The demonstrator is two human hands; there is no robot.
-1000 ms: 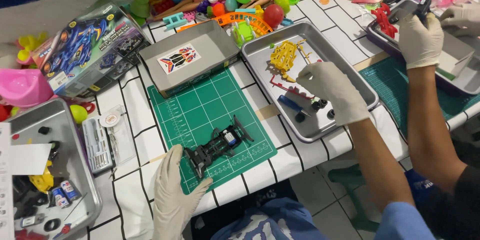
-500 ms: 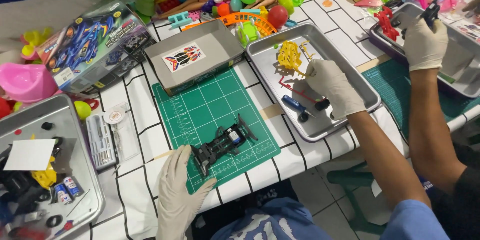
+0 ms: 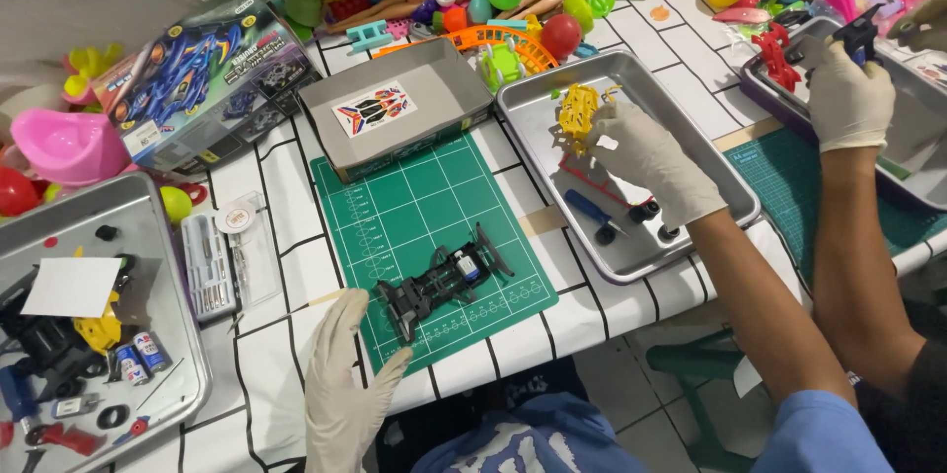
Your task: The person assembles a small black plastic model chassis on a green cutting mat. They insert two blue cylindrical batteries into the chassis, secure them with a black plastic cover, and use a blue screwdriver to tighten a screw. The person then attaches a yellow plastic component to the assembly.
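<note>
Chassis (image 3: 441,283): black toy-car frame, no wheels, lying flat and slantwise on the green mat (image 3: 434,246), near its front edge; small blue-and-silver motor part seated mid-body. Front end touches the gloved left hand (image 3: 342,384), fingers at its lower-left tip.

Yellow sprue (image 3: 577,111): plastic parts frame, partly emptied, in the steel tray (image 3: 631,266) at its far end. Gloved right hand (image 3: 646,157) rests against it, fingers spread over its right side.
</note>
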